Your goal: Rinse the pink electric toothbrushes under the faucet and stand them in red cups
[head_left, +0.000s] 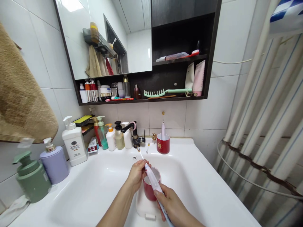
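Note:
Over the sink, a pale pink electric toothbrush (151, 177) is held at a slant, its brush head pointing up toward the faucet. My left hand (136, 175) pinches it near the neck, where the head meets the handle. Lower down, my right hand (174, 201) is wrapped round the handle. Beneath the toothbrush, a red cup (148, 191) with a pale inside stands in the basin, partly hidden by both the brush and my hands. Under the cup is a white plastic container (142, 209), only partly visible. A small loose brush head (148, 147) rests on the sink's back ledge.
Behind the white sink (94, 189) stands a black faucet (135, 135). Another red cup (163, 145) holds a second electric toothbrush (163, 130). Several pump bottles (120, 138) line the left and back edges. A mirror cabinet (184, 78) hangs above; white pipes (267, 126) run at right.

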`<state>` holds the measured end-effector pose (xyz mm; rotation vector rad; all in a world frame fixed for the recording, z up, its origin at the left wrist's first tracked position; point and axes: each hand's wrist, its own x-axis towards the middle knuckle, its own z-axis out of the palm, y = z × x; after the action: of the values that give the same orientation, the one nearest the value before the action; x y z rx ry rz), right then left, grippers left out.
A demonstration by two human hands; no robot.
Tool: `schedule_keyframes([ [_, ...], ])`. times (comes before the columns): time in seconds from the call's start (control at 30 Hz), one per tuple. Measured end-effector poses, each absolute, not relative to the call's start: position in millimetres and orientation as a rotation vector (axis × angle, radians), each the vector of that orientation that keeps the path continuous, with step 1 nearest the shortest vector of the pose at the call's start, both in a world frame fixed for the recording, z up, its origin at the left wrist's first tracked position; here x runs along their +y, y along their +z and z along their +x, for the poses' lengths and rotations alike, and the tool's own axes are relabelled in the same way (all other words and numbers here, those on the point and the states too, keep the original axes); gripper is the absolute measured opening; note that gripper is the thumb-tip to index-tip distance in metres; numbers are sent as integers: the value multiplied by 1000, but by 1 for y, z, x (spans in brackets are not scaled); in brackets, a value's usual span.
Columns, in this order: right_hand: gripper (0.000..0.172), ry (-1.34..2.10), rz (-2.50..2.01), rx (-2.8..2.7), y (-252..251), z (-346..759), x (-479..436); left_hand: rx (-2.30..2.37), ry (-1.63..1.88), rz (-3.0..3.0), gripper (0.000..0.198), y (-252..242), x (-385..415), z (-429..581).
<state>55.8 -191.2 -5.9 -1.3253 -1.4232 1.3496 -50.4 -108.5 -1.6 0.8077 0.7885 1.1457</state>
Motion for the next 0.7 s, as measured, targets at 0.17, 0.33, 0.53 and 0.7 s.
schedule_keyframes([
  [0.17, 14, 1328, -1332, -1405, -4, 55, -193, 861, 1165, 831, 24, -15, -108, -51],
  [0.33, 19, 1400, -1250, -1376, -4, 55, -193, 856, 1160, 830, 28, -15, -112, -52],
  [0.53, 27, 1398, -1186, -1370, -9, 57, -191, 775, 1144, 787, 27, 9, -118, -45],
  [0.7, 27, 1195, -1145, -1254, 8, 63, -186, 794, 1147, 864, 24, 13, -118, -48],
])
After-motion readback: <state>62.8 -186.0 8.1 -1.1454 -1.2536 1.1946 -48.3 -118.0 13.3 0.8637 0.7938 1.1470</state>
